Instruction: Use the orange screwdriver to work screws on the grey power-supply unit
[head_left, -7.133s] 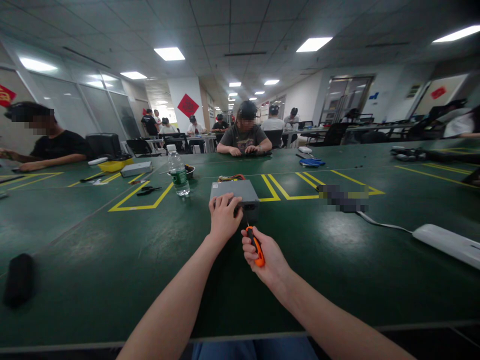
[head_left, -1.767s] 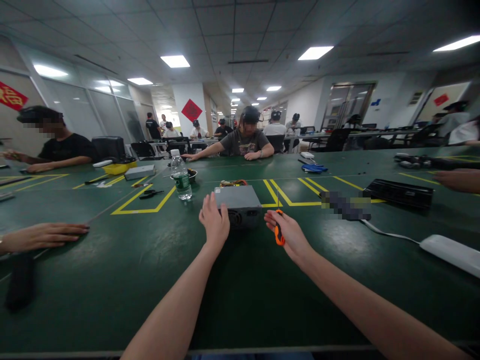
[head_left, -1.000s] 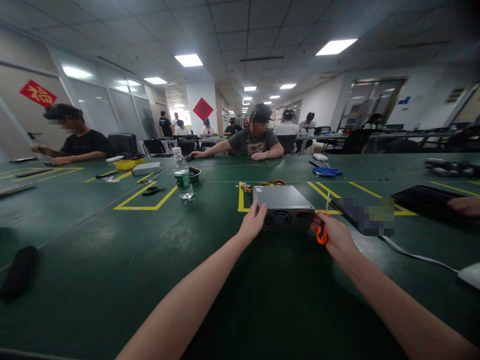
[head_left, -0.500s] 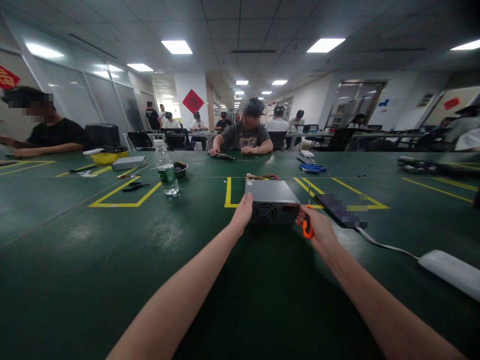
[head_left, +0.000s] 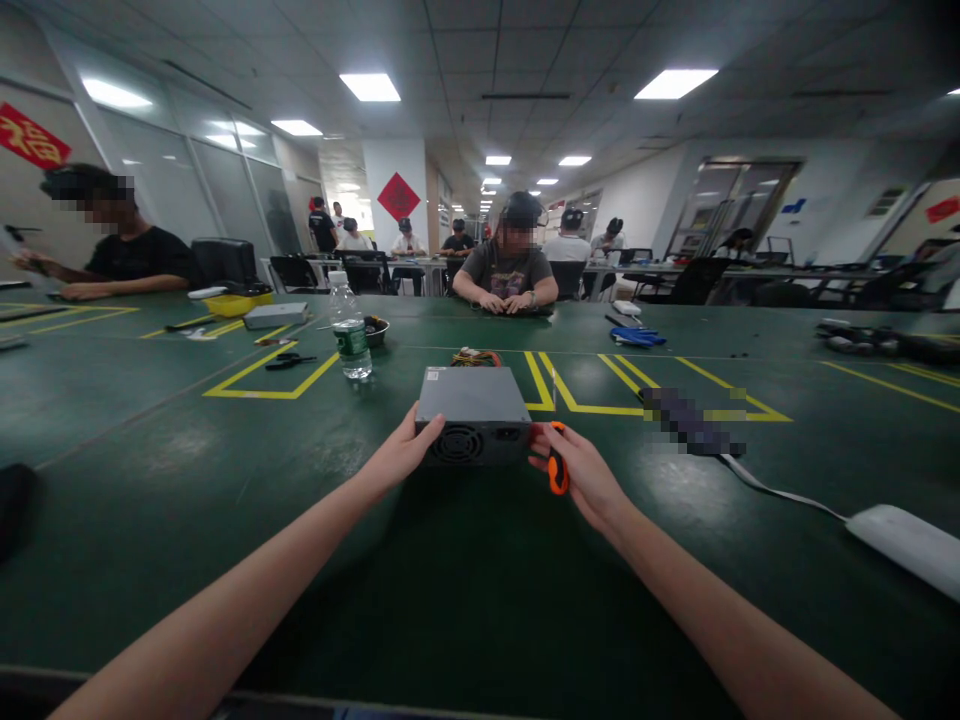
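Note:
A grey computer power supply [head_left: 473,412] lies on the green table [head_left: 225,520], its fan grille facing me and coloured wires at its far end. My left hand [head_left: 405,452] grips its left near corner, fingers curled against the side. My right hand [head_left: 581,475] touches the box's right near corner and is closed round an orange-handled screwdriver [head_left: 556,470], whose thin shaft points up.
A water bottle [head_left: 350,330] and a small bowl [head_left: 375,331] stand to the left beyond the box. A flat dark blurred device [head_left: 694,422] lies to the right, a white power strip [head_left: 904,535] with its cable farther right. Other people sit around the table.
Seven seconds ago my left hand lay on the box's top and the screwdriver was near its front. Since then both hands have gripped the box's sides, with its fan grille turned toward me.

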